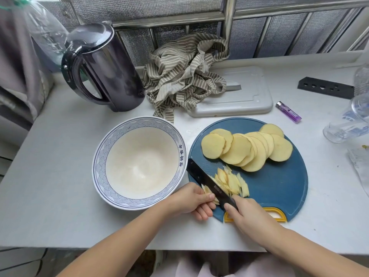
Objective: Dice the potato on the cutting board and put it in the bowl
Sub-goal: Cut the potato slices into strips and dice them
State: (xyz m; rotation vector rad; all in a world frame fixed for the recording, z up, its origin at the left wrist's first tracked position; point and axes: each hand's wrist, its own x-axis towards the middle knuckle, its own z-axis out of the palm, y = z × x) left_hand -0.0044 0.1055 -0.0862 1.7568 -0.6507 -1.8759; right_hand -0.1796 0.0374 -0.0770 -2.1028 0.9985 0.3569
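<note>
A round blue cutting board (275, 182) with a yellow handle lies at the table's front right. Overlapping yellow potato slices (245, 148) fan across its far half. Thin potato strips (233, 182) lie at its near left. My right hand (247, 212) grips the handle of a black knife (205, 180), whose blade slants up-left across the strips. My left hand (191, 200) holds a few potato pieces against the blade's left side, fingers curled. A white bowl (99, 162) with a blue patterned rim stands left of the board, nothing inside.
A dark kettle (103, 66) stands at the back left. A striped cloth (185, 72) lies over a grey board (249, 96). A purple lighter (288, 112), a black perforated strip (325, 86) and clear plastic bottles (351, 120) sit on the right.
</note>
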